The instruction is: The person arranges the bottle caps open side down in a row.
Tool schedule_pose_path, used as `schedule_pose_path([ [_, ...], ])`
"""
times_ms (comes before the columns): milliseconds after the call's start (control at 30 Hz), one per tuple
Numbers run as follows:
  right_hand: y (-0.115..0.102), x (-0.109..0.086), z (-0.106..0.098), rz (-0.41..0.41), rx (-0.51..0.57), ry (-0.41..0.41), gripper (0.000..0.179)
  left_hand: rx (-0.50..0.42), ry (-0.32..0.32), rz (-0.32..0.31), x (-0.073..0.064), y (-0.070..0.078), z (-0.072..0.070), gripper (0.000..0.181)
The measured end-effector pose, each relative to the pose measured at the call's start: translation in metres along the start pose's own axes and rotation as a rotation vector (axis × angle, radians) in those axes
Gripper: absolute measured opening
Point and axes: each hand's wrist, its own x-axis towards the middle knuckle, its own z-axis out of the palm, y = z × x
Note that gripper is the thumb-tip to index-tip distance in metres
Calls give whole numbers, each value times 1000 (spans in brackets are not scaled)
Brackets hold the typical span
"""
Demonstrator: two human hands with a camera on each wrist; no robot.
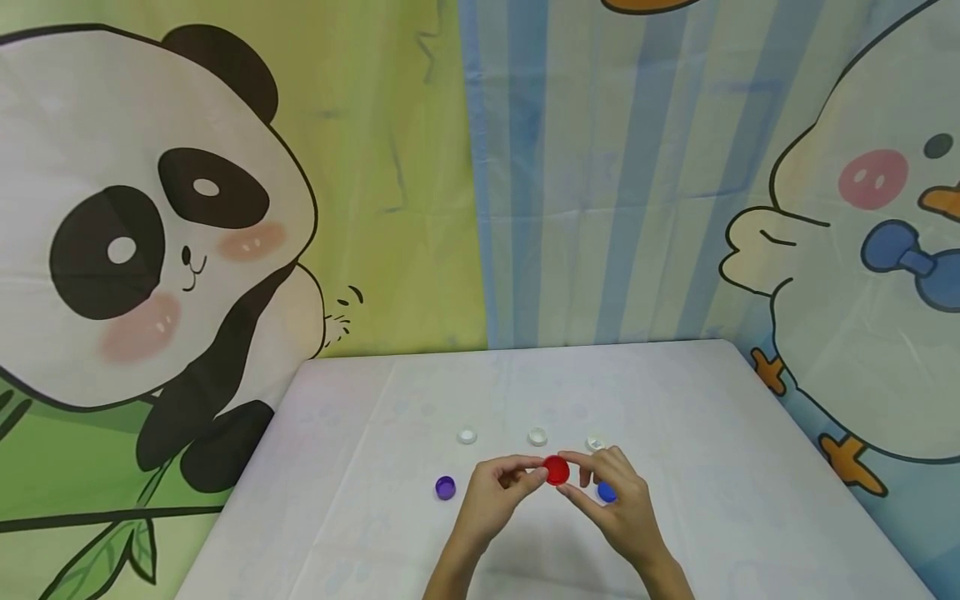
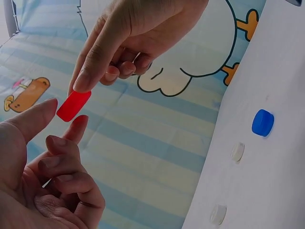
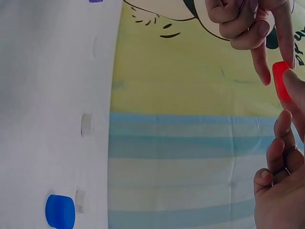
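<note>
In the head view a red bottle cap is held up between the two hands over the table. My right hand pinches it between thumb and index finger, as the left wrist view shows with the red cap edge-on. My left hand has its thumb and index finger spread at the cap's other side, the fingertips right at its edge. The left hand's other fingers are bent toward the palm. In the right wrist view the right thumb covers part of the red cap.
On the white table, a purple cap lies left of the hands. A blue cap is partly hidden behind the right hand. White caps form a row farther back. Printed cloth hangs behind the table.
</note>
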Motion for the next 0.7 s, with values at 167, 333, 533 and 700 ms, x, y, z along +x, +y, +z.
schedule_pose_path([
  [167,0,0,1,0,2,-9,47,-10,-4,-18,0,-1,0,23],
  [333,1,-1,1,4,4,-11,47,-11,-4,-14,0,0,0,22],
  [533,2,-2,1,3,3,-16,47,-15,2,-30,5,-13,1,22],
  [700,1,-2,1,-3,20,-26,47,-27,-5,-46,12,-29,2,21],
])
